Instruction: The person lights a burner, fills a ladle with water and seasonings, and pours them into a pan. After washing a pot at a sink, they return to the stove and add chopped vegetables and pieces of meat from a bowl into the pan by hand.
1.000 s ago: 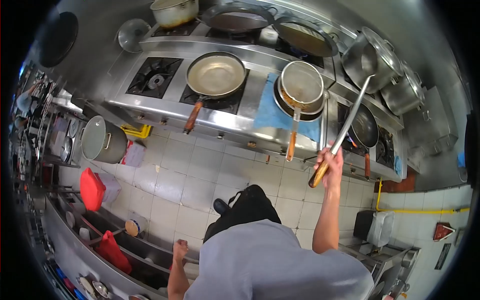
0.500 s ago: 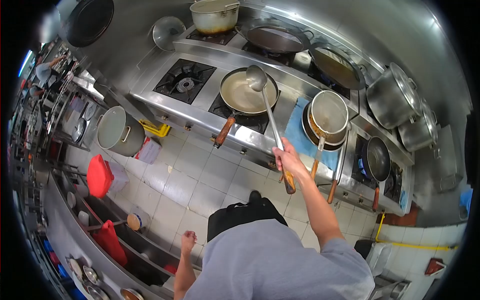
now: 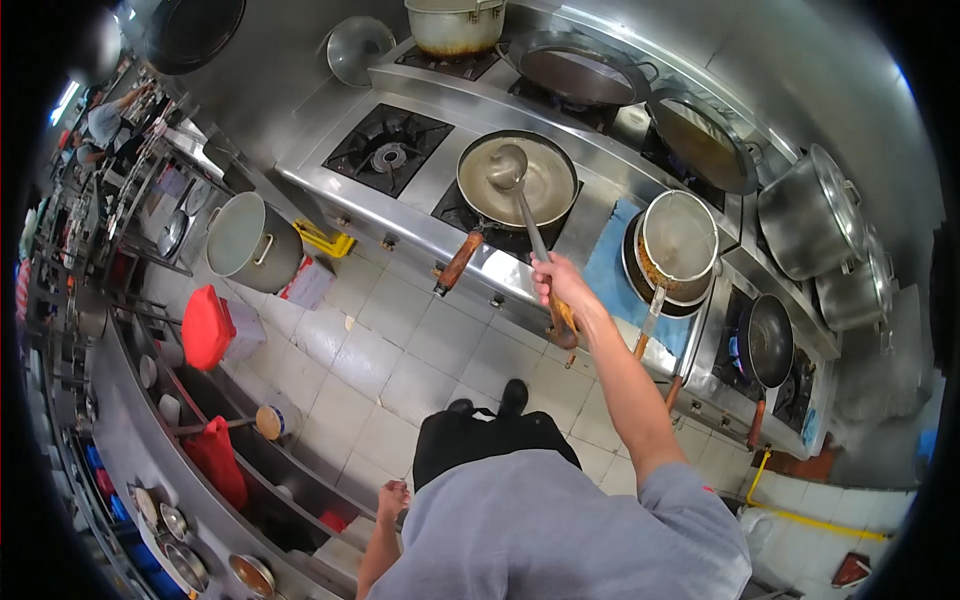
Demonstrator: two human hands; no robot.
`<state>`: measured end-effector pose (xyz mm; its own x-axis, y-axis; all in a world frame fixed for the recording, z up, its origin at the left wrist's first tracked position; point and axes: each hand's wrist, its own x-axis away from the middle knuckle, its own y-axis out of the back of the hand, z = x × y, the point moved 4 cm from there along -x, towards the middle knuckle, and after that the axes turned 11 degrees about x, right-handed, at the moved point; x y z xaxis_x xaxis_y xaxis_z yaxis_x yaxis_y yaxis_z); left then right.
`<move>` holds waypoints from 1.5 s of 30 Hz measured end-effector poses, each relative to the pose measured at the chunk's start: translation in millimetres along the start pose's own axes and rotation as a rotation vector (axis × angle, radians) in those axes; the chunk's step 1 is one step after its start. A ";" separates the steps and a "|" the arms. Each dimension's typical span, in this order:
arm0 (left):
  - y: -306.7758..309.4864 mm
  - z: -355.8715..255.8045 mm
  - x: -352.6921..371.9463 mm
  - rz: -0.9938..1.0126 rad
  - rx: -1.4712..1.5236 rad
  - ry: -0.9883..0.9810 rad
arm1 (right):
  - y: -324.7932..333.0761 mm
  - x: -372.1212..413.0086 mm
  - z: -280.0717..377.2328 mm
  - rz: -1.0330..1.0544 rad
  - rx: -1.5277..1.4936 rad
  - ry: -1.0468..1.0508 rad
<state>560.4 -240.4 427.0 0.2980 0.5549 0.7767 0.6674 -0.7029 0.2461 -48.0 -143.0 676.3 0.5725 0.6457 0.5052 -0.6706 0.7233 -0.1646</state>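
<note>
My right hand (image 3: 562, 284) is wrapped round the handle of a long metal ladle (image 3: 530, 215) with a wooden end. The ladle's bowl overlaps the inside of a frying pan (image 3: 545, 180), which has a light inner surface and rests on a burner. Toward me from the stove front sticks the pan's wooden handle (image 3: 458, 263). My left hand (image 3: 392, 499) hangs low beside my body, fingers curled in, with nothing seen in it.
Right of the pan, a strainer (image 3: 681, 235) lies over a bowl on a blue cloth (image 3: 618, 262). A small dark pan (image 3: 767, 340) sits over a blue flame. Large woks (image 3: 580, 75) and lidded pots (image 3: 815, 215) line the back. A tall pot (image 3: 254, 243) stands at left.
My right hand has moved forward and left, bringing the ladle's bowl from the pan's far side toward its left part. The whole view has shifted slightly. My left hand stays low.
</note>
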 end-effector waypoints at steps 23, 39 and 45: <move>136.7 -22.4 -131.1 0.124 -0.050 0.022 | -50.2 61.3 2.9 0.293 -0.930 0.002; 126.6 -63.4 -144.2 0.171 -0.121 -0.049 | -57.6 103.6 -4.0 0.350 -0.969 0.086; 110.1 -56.5 -141.1 0.177 -0.156 -0.046 | -41.9 154.1 -1.6 0.475 -1.065 0.170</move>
<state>553.3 -421.3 377.2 0.4343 0.4337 0.7895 0.4897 -0.8493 0.1972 69.1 -73.5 759.8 0.4812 0.8713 0.0967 -0.1474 0.1891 -0.9708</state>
